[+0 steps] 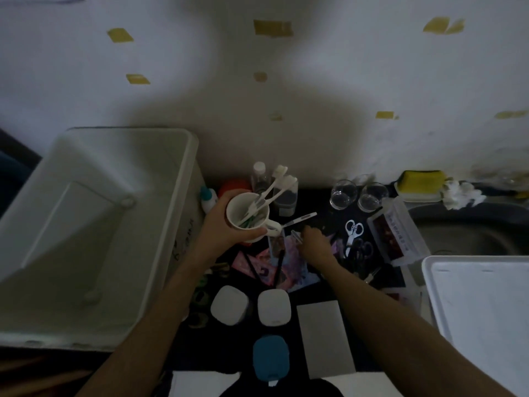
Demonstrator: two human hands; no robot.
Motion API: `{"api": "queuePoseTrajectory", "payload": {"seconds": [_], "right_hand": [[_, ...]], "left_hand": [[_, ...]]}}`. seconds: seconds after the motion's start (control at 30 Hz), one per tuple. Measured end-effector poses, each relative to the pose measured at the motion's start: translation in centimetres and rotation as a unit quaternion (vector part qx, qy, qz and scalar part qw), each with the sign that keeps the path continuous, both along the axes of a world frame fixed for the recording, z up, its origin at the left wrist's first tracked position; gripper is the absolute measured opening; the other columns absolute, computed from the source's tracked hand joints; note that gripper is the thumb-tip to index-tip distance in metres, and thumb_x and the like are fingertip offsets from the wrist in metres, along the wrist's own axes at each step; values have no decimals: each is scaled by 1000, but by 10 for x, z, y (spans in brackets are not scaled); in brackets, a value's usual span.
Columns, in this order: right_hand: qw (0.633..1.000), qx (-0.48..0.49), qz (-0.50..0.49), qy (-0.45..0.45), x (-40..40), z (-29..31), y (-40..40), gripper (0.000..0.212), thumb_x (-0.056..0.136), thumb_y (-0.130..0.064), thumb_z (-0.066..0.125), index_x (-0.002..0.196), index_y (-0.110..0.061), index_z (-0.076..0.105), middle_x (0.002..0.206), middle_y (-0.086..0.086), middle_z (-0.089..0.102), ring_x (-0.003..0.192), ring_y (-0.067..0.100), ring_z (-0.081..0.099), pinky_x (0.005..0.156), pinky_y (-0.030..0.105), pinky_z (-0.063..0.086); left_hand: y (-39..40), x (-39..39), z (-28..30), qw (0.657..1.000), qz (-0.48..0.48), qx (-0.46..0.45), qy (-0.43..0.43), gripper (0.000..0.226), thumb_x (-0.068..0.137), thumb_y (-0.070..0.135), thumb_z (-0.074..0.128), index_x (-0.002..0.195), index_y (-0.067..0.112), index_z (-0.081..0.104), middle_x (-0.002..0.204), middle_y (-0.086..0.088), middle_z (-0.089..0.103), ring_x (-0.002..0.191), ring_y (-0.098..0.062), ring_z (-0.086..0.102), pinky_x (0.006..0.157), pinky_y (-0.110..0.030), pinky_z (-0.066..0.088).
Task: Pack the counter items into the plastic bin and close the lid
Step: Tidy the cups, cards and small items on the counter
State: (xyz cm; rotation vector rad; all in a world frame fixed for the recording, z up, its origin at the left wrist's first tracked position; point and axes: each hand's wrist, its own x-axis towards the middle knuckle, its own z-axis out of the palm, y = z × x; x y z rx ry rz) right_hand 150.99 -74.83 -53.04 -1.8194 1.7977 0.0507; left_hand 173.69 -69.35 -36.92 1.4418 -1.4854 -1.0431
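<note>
My left hand grips a white mug with several white toothbrushes standing in it, held above the dark counter just right of the bin. The white plastic bin stands open at the left, nothing visible inside. Its white lid lies at the right edge. My right hand reaches down onto the colourful cards in the counter's middle, fingers curled near a thin white stick; the dim light hides whether it holds anything.
On the counter lie white scissors, two glass cups, a clear lidded box, two white cases, a blue case, a grey card, small bottles and a yellow sponge. A sink lies right.
</note>
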Motion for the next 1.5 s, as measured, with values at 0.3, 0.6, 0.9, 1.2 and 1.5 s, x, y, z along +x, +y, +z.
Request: {"api": "queuePoseTrajectory", "payload": {"seconds": [0.3,0.6,0.9,1.2,1.5], "right_hand": [[997,43,-57,-33,-10,-33,-18,26,86,-33,57,75,-9,55,90,18,67,79,29,66,66,33,50],[980,25,-116,-162,-27,47,-34,23,84,-25,72,100,-9,76,98,11,75,95,23,70,84,27,53],[921,-3,-291,-258,-12,28,-43,32,87,-31,70,101,-3,76,95,18,74,92,26,70,85,33,54],[903,62,-380,-189,27,-2,-60,51,86,-35,71,116,5,62,118,21,65,111,34,62,89,35,50],[891,72,-413,-175,41,-5,-65,43,92,-30,58,126,-3,57,122,18,61,108,34,62,87,39,51]], "left_hand": [[2,2,7,1000,0,-6,-3,71,65,21,90,126,23,53,125,11,59,118,-11,58,97,-35,52],[-3,-1,14,1000,-11,-13,2,72,66,22,90,127,22,53,127,8,58,118,-10,58,98,-38,52],[-9,-2,17,1000,-6,-3,22,73,65,17,89,128,21,53,126,11,59,117,-6,58,95,-33,54],[-13,3,21,1000,-14,7,20,70,68,20,88,128,22,52,127,12,58,118,-7,57,97,-33,52],[-15,11,23,1000,-13,-2,23,71,70,17,87,130,18,51,129,8,58,120,-10,56,98,-33,51]]}}
